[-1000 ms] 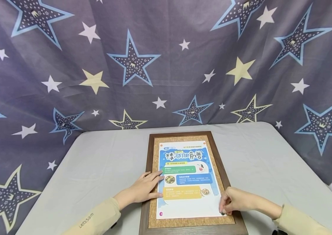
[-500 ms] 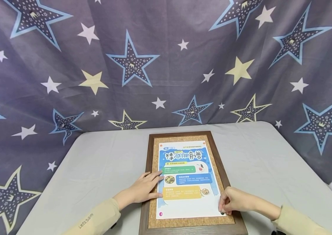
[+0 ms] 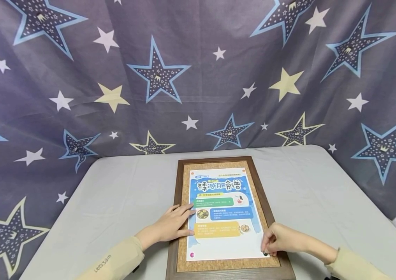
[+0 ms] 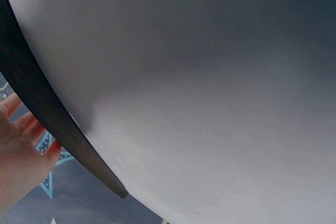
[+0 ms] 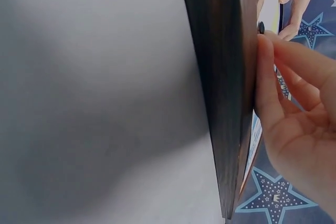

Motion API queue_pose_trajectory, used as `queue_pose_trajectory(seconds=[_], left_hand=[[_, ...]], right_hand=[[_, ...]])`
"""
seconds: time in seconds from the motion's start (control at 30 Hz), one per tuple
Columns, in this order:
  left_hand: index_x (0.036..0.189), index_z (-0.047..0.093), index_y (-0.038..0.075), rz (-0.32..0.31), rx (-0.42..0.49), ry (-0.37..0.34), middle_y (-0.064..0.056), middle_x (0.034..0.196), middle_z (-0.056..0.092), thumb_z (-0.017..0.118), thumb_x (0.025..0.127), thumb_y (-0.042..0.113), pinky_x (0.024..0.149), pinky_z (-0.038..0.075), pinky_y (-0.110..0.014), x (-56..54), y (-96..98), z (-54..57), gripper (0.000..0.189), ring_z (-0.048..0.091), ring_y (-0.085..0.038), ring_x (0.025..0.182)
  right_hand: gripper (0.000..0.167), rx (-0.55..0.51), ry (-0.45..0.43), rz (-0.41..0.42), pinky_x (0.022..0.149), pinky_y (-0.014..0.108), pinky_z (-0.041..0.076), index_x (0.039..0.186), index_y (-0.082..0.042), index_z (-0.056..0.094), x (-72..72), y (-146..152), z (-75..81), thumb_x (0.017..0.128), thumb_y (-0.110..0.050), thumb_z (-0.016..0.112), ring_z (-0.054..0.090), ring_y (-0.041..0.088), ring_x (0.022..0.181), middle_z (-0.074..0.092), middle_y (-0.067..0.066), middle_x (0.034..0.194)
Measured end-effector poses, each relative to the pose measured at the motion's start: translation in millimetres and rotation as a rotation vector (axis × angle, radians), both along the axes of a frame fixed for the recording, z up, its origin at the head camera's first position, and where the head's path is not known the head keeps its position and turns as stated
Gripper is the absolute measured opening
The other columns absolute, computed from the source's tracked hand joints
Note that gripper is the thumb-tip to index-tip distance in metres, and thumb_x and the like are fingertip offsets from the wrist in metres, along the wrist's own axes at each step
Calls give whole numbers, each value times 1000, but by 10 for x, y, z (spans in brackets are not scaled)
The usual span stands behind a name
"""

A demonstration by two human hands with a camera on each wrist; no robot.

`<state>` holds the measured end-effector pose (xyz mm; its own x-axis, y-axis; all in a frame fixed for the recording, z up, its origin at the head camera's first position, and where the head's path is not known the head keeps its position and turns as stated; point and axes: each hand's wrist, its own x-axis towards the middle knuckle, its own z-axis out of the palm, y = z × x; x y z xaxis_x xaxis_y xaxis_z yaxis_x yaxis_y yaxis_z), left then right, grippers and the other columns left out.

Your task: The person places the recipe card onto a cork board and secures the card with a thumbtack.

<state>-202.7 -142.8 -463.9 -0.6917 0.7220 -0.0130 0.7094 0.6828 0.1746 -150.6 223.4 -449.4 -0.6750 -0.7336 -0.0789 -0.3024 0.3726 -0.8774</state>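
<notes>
A poster (image 3: 226, 249) with blue, green and yellow blocks lies on a cork board (image 3: 222, 265) in a brown wooden frame (image 3: 172, 254). My left hand (image 3: 169, 224) rests over the frame's left side, its fingertips on the poster's left edge. At the poster's lower right corner, my right hand (image 3: 282, 238) pinches a small black thumbtack (image 3: 265, 253) between thumb and forefinger. The right wrist view shows the tack's dark head (image 5: 261, 27) right at the fingertips; its point is hidden. A magenta thumbtack (image 3: 192, 255) sits at the lower left corner, with orange thumbtacks (image 3: 192, 173) at both top corners.
The board lies on a table with a light grey cover (image 3: 127, 186). Behind it hangs a dark purple-grey curtain (image 3: 201, 77) printed with stars. Cream sleeves (image 3: 117, 258) cover both forearms.
Both hands stay in place. The right fingers shift only very slightly at the black thumbtack, and the poster and board have not moved.
</notes>
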Motion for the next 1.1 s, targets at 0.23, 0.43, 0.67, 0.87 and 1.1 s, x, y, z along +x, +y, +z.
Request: queue_pose_trajectory(seconds=[0.23,0.43,0.67,0.87,1.1], left_hand=[[134,37,8,-2,2,3,-13,142,28,44,86,53,103,21,-47,-6,5,0,66,27,-24,129],[134,38,9,6,2,-12,-12,142,27,45,85,54,103,21,-46,-20,24,11,67,26,-23,129],[131,42,9,28,23,-30,-12,140,32,50,81,56,100,26,-45,-42,60,43,69,32,-24,127],[127,47,9,47,36,-36,-12,138,35,54,81,52,99,28,-45,-24,58,68,64,35,-25,124],[122,53,10,63,53,-25,-13,135,39,57,82,45,96,31,-46,14,39,93,54,40,-27,121]], right_hand=[[8,-41,-50,16,46,27,50,75,5,65,-28,22,-6,76,7,58,54,2,51,62,10,60],[8,-66,-91,18,48,29,51,79,5,66,-35,39,12,80,1,58,57,5,53,63,10,63],[10,-96,-95,18,50,29,51,85,5,64,-60,36,11,82,-3,58,56,3,55,63,11,65],[12,-124,-19,8,51,26,50,89,6,63,-99,45,37,80,2,57,53,1,58,61,16,69],[14,-101,101,-55,59,25,51,93,8,62,-132,91,89,82,-1,57,60,10,69,62,16,81]])
